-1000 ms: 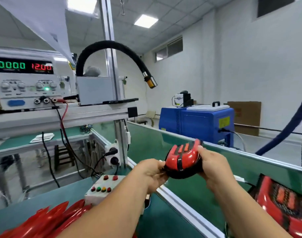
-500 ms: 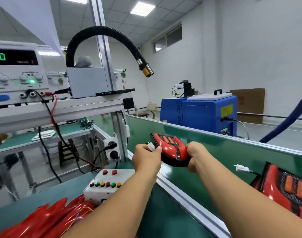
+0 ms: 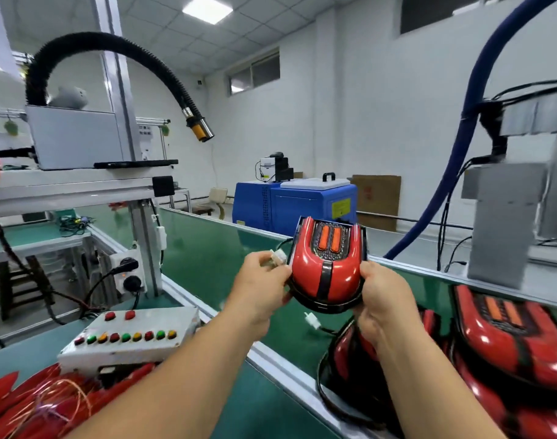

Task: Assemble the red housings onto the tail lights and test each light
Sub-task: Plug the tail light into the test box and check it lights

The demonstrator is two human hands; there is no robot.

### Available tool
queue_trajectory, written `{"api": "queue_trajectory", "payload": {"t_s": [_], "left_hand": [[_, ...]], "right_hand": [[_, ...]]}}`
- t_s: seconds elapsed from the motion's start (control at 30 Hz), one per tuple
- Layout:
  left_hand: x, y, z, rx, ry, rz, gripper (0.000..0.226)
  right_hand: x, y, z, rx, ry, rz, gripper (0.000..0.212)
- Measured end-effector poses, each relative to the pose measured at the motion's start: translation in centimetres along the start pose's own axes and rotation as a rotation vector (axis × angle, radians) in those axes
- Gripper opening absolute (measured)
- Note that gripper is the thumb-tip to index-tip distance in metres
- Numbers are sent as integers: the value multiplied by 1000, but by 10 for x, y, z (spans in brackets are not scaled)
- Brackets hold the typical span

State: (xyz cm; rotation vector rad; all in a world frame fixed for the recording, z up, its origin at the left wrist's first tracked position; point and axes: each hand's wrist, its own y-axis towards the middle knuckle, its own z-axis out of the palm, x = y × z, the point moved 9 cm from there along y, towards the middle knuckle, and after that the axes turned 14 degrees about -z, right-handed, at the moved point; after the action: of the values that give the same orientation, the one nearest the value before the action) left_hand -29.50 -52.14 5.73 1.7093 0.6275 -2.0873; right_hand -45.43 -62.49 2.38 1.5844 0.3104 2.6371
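Observation:
I hold an assembled tail light (image 3: 327,264) up over the green conveyor belt (image 3: 207,248); it has a glossy red housing, a black rim and two orange strips near its far end. My left hand (image 3: 261,289) grips its left edge and pinches a white connector (image 3: 278,258) beside it. My right hand (image 3: 384,299) grips the right lower edge. Several finished tail lights (image 3: 508,337) lie on the belt at the right, one with a loose white plug (image 3: 312,320). Loose red housings (image 3: 42,403) are piled at the bottom left.
A white test box (image 3: 128,339) with coloured buttons sits on the bench left of the belt's aluminium rail (image 3: 188,299). Behind stand a frame post with a power socket (image 3: 129,274), a black flexible hose (image 3: 163,77), a blue machine (image 3: 293,207) and a grey fixture (image 3: 505,223).
The tail light has shifted right and turned, so its orange strips now face me. My view has swung right, bringing more finished lights in and the power supply out.

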Motion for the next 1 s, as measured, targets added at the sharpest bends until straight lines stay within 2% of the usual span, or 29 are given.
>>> {"api": "queue_trajectory", "payload": {"t_s": [0.1,0.27,0.43,0.6,0.83,1.0], "left_hand": [[15,-12,43,89,9,-31,20],[36,-11,75,78,132,-42,26],[42,-12,79,-41,233,-26,20],[37,-14,84,-116,343,42,21],[33,-24,96,-179,516,176,22],[42,-25,101,-169,688,159,15]], "right_hand": [[18,-14,-46,-105,35,-13,32],[17,-42,-76,-232,208,114,31],[13,-61,-82,-324,413,228,26],[16,-75,-78,-342,542,198,28],[4,-103,-94,-432,445,189,45],[18,-121,-103,-371,64,49,56]]}}
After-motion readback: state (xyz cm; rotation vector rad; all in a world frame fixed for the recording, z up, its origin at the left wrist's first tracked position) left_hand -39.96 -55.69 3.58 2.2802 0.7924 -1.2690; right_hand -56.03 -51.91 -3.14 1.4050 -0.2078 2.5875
